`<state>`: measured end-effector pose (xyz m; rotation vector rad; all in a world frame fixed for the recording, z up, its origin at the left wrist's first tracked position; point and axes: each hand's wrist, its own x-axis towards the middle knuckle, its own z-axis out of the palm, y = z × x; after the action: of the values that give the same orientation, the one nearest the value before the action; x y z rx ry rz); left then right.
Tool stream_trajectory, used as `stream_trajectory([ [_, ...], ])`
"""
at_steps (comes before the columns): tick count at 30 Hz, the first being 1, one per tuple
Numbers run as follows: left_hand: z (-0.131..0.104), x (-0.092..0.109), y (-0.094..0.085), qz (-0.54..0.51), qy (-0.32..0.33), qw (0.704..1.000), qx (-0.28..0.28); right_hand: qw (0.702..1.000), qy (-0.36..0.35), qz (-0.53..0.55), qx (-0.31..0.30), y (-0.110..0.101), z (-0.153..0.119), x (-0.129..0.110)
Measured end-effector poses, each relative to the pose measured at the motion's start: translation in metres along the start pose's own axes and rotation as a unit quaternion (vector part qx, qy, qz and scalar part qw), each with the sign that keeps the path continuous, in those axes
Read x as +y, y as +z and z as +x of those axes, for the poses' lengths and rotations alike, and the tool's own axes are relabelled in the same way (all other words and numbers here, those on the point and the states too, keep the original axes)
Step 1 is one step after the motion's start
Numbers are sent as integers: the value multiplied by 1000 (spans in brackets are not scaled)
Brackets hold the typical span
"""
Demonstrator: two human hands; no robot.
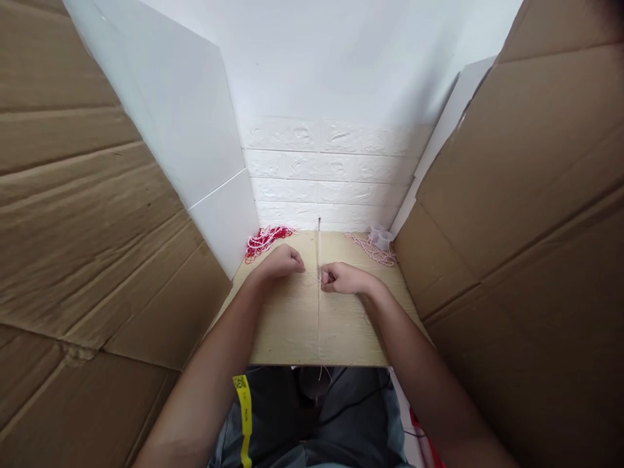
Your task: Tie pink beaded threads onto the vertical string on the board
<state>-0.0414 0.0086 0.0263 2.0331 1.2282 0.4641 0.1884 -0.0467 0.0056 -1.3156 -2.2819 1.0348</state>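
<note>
A pale thin cord [319, 328] runs from a small nail [319, 220] at the back of the wooden board [287, 331] straight down over its front edge, where loose ends hang. My left hand [283, 261] is closed in a pinch just left of the cord, with a faint strand near its fingertips. My right hand [344, 278] is closed at the right of the cord, its curled fingers on thin pale thread beside it. Fine strands cross the cord between both hands. Exactly how the threads loop there is too small to tell.
Red and white threads [268, 240] lie heaped at the back left. Pale pink threads [375, 250] lie at the back right beside small translucent cups [383, 238]. Tall cardboard walls [88, 195] flank both sides, and a white brick-pattern wall [336, 166] stands behind.
</note>
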Motion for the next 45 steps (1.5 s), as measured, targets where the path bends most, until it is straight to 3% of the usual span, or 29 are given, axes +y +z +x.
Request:
stream_trajectory([
  [6,1,-10,-8,95,-80,991,51,1000,7,-2,0,-1,-1,-1],
  [10,-1,-6,-15,200,-167,962,85,1000,8,0,1,-1,0,0],
  [15,-1,-4,-18,247,-221,930,160,1000,10,5,-3,0,1,1],
  [19,0,-7,-16,240,-228,924,193,1000,10,9,-1,0,1,1],
  [22,0,-4,-11,213,-184,933,222,1000,13,11,-6,0,0,1],
  [24,0,0,-4,187,-129,951,208,1000,12,11,-5,0,0,0],
  [28,1,8,12,137,-10,986,94,1000,13,22,0,0,-1,1],
  [31,1,6,18,142,3,989,47,999,16,33,0,-1,-2,0],
  [36,2,-5,12,130,6,991,19,999,33,26,16,-5,-7,-6],
  [43,-1,-7,2,118,0,993,-2,978,185,-88,29,-21,-17,-15],
  [45,-2,-4,2,112,8,994,12,972,196,-116,49,-24,-17,-14],
])
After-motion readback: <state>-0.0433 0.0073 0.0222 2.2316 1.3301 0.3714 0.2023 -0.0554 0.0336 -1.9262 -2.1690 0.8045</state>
